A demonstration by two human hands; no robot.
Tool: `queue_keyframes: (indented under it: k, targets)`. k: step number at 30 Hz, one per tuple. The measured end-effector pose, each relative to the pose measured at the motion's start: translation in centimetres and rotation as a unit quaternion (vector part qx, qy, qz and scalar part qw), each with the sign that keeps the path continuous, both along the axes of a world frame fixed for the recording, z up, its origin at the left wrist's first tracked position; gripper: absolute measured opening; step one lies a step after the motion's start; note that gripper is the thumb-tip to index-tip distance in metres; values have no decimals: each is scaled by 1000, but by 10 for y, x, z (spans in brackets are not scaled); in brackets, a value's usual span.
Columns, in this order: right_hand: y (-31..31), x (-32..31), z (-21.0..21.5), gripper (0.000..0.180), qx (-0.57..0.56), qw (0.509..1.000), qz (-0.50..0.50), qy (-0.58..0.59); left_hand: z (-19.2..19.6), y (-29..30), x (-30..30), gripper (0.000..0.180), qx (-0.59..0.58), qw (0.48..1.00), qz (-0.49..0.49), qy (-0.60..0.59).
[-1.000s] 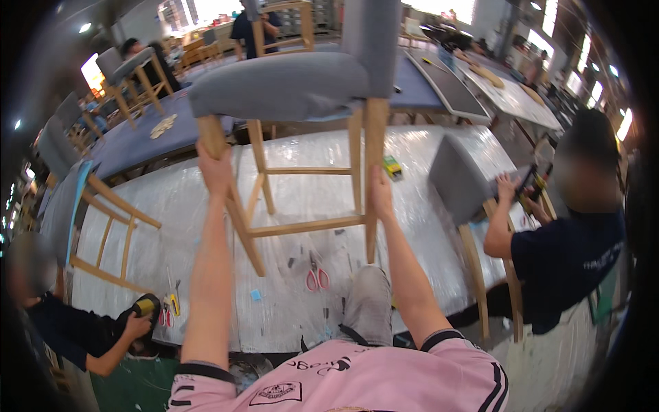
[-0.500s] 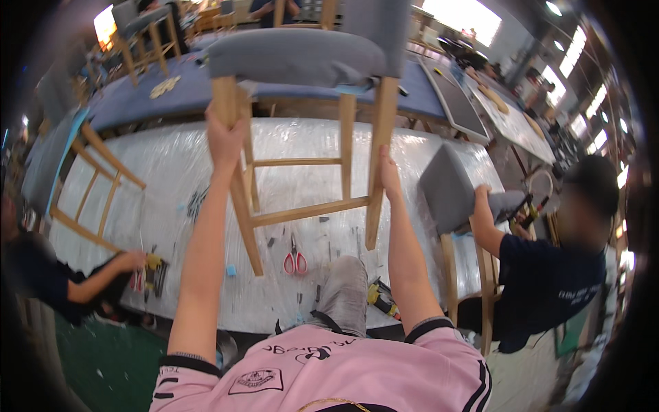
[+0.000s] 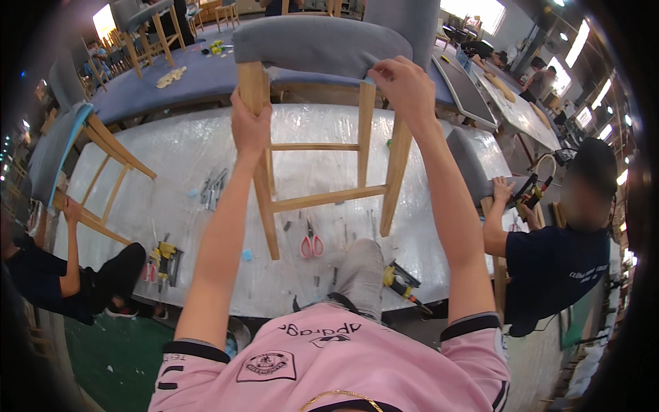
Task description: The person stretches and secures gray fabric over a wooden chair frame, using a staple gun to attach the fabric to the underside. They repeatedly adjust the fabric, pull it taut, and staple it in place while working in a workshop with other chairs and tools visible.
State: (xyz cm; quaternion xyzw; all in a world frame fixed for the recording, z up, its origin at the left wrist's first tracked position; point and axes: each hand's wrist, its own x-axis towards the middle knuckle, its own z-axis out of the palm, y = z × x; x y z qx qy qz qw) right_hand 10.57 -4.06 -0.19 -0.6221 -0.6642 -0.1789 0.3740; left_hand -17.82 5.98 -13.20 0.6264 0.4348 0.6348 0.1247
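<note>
A grey upholstered chair (image 3: 322, 47) with pale wooden legs is held upright in front of me over the plastic-covered table. My left hand (image 3: 251, 126) is wrapped round the top of its left leg, just below the seat. Up at the seat's lower right corner, my right hand (image 3: 406, 84) pinches the edge of the grey fabric, beside a small light-blue bit of material. Below the chair lie red-handled scissors (image 3: 311, 246). A yellow-and-black staple gun (image 3: 398, 280) rests at the table's near edge, right of my knee.
Co-workers handle another chair (image 3: 103, 185) at the left and a grey one (image 3: 473, 161) at the right. A second staple gun (image 3: 167, 263), metal tools (image 3: 214, 189) and a blue scrap (image 3: 247, 255) lie on the wrapped table (image 3: 185, 158). Behind stands a blue-covered table (image 3: 199, 82).
My right hand has left the chair's right leg and moved up to the fabric edge at the seat corner. The chair appears slightly higher and further right; my left hand still grips its leg.
</note>
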Motion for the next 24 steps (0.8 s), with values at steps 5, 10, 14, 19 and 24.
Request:
queue_keyframes:
  k: [5, 10, 14, 19, 24]
  targets:
    - [21, -15, -13, 16, -17, 994, -63, -89, 4, -14, 1, 71, -19, 1000, -3, -2]
    - [24, -18, -19, 16, -25, 993, -79, -88, 7, -25, -2, 73, -61, 998, -19, -17]
    - [14, -17, -16, 17, -22, 994, -51, -97, 8, -30, -4, 75, -69, 997, -18, -10]
    - [-20, -10, 8, 15, -29, 999, 4, -35, 8, -30, 2, 75, -72, 997, -27, -20]
    - [-68, 2, 46, 22, -40, 968, 120, 216, -7, -21, -7, 74, -70, 996, -32, -43]
